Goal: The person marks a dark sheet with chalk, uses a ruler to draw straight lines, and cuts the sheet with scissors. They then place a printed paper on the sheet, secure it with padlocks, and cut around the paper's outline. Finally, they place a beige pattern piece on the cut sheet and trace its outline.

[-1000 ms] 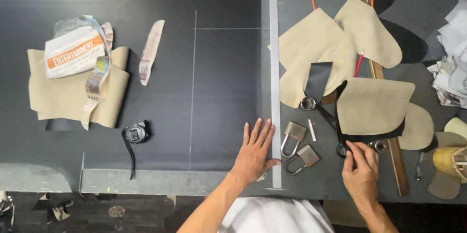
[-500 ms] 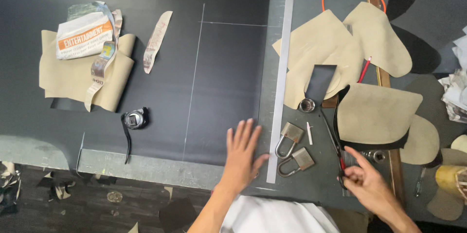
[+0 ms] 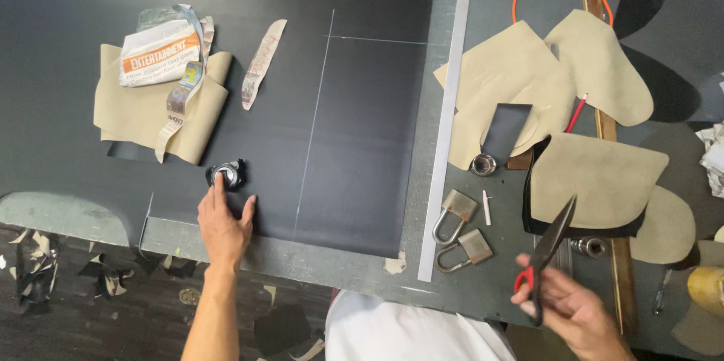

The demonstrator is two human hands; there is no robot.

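Work table covered by a large black sheet [image 3: 226,67] with chalk lines [image 3: 313,116] ruled across it; offcuts litter the floor [image 3: 45,286] below the near edge. At far left, a folded tan piece [image 3: 143,116] lies under newspaper strips [image 3: 162,52], with one loose paper strip [image 3: 262,63] just beside it. My left hand [image 3: 224,227] lies flat and open on the sheet near its lower edge, grasping nothing, index fingertip touching the small black tape measure [image 3: 227,175]. A long metal ruler [image 3: 446,116] runs along the sheet's right border. Right of it: two padlocks [image 3: 458,229] serving as weights, a white chalk stub [image 3: 486,208], a small metal ring [image 3: 483,164], and tan pattern pieces [image 3: 543,78] overlapping each other, one stacked on black material [image 3: 596,180]. My right hand [image 3: 569,308] is closed around the red-handled scissors [image 3: 549,244], blades shut and pointing up over the table, clear of the sheet. Judgement: marking appears finished and I am between measuring and cutting. The next move would call for steadying the sheet with the flat hand and bringing the blades to a chalk line at its edge.
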